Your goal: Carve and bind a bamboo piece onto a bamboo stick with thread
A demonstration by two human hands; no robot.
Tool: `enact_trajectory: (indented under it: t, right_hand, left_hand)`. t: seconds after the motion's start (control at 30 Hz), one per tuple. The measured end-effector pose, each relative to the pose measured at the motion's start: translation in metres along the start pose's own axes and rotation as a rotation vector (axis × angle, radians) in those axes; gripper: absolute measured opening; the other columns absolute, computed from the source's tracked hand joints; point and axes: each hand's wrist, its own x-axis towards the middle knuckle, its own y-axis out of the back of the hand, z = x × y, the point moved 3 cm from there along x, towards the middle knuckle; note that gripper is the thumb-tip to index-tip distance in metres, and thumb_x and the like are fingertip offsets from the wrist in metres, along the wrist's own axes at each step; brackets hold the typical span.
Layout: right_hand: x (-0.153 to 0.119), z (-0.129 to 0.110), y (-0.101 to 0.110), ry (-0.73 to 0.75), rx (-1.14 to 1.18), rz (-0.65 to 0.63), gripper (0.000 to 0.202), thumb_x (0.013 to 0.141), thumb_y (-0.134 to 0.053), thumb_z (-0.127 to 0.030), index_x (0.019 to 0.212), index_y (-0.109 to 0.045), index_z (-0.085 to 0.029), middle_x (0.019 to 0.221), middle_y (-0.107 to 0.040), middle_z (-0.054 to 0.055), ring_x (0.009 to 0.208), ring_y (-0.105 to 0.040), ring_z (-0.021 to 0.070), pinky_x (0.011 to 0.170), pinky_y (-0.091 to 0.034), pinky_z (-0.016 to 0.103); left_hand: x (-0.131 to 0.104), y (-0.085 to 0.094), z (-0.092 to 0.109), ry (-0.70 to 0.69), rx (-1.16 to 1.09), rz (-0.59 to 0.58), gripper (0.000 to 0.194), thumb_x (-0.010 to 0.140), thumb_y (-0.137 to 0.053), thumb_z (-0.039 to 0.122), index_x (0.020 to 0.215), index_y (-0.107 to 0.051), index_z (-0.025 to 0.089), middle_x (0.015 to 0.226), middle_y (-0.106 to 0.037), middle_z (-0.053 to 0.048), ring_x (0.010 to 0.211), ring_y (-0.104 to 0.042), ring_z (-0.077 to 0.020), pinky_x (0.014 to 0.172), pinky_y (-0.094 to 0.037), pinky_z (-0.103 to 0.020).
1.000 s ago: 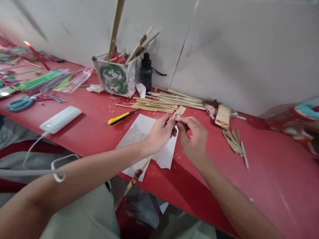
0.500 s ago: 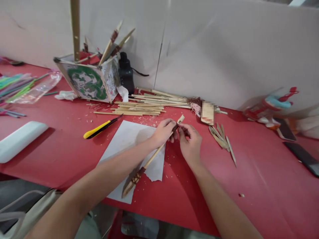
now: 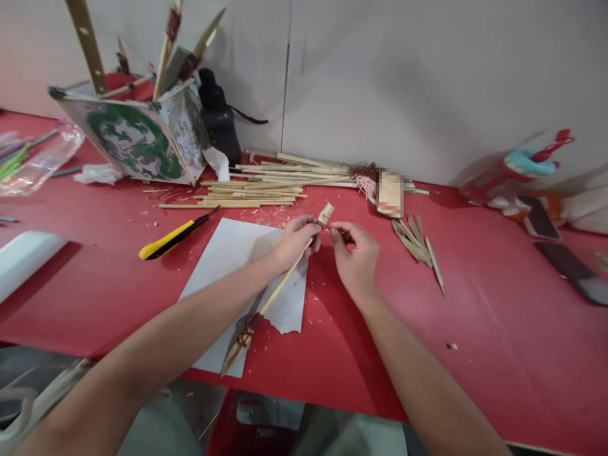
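Observation:
My left hand (image 3: 297,244) is closed around the upper end of a thin wooden stick (image 3: 279,286), whose pale flat end piece (image 3: 326,212) sticks out past the fingers. The stick slants down towards me. At its lower end a pointed wooden tip (image 3: 231,356) is bound on with brown cord and lies over the white paper (image 3: 209,269). Just right of the left hand, my right hand (image 3: 356,253) pinches a thin brown cord (image 3: 327,227) that runs to the stick's upper end. Fingers hide part of the wrapping there.
A yellow and black utility knife (image 3: 178,234) lies left of the paper. Behind are bundled sticks (image 3: 251,194), a black bottle (image 3: 221,123) and a dragon-patterned box (image 3: 133,139) holding pointed pieces. Leaf-like slivers (image 3: 418,244) and phones (image 3: 572,271) lie right. Shavings dot the red table (image 3: 475,354).
My right hand has drawn slightly away from the left, and the brown cord now shows between them. The view has shifted, so the box and table items sit further left and higher.

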Motion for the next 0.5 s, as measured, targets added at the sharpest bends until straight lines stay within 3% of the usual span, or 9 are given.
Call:
enact_trajectory:
  t: [0.23, 0.5]
  right_hand:
    - [-0.001, -0.015, -0.004, 0.164, -0.063, -0.001, 0.019, 0.101, -0.056, -0.025, 0.106, -0.073, -0.019, 0.098, -0.077, 0.009, 0.085, -0.071, 0.0194, 0.077, -0.056, 0.033]
    - [0.0, -0.017, -0.009, 0.174, -0.161, -0.007, 0.025, 0.102, -0.051, -0.022, 0.111, -0.075, -0.02, 0.104, -0.077, 0.01, 0.094, -0.072, 0.021, 0.082, -0.055, 0.033]
  left_hand:
    - [0.003, 0.006, -0.001, -0.048, -0.033, -0.036, 0.007, 0.086, -0.049, 0.026, 0.081, -0.047, 0.021, 0.044, -0.053, 0.005, 0.031, -0.038, -0.0072, 0.038, -0.024, -0.021]
    - [0.007, 0.009, -0.008, -0.103, 0.01, -0.059, 0.018, 0.09, -0.05, 0.032, 0.076, -0.045, 0.022, 0.043, -0.047, 0.007, 0.031, -0.034, -0.0065, 0.038, -0.025, -0.023]
